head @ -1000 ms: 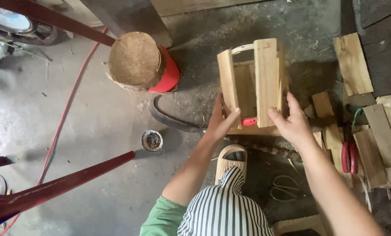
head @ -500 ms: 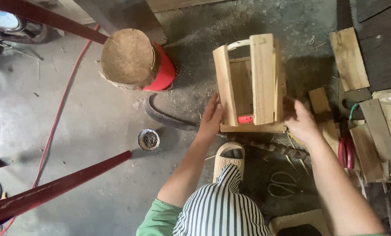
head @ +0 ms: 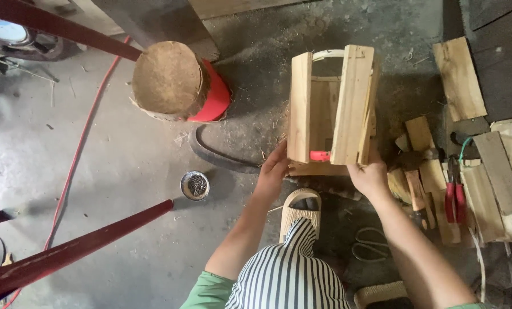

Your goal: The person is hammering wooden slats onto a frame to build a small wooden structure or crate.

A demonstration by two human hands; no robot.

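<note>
The concrete floor (head: 95, 171) is grey, dusty and littered with wood scraps. A dark red metal bar (head: 73, 249) crosses the lower left corner, and a thin red hose (head: 75, 166) trails over the floor beside it. A red cylindrical stool with a round woven top (head: 173, 80) stands at upper centre-left. Just right of it, a slatted wooden box (head: 331, 109) rests on the floor, upright, with a pale curved handle at its far end and a small red part visible low inside the slats.

The left hand (head: 274, 171) is pressed against the box's near left corner, fingers extended along the slat, gripping the wood. The right hand (head: 370, 176) holds the near right corner, fingers curled around the edge. Both hands are in contact with the box.

To the right lies a heap of loose wooden planks (head: 459, 77), with red-handled pliers (head: 455, 197) lying on them. A woven sandal (head: 299, 212) sits directly below the box. Scissors (head: 370, 249) lie on the floor near the right forearm. A small round tin of nails (head: 195, 185) stands well left of the left hand.
</note>
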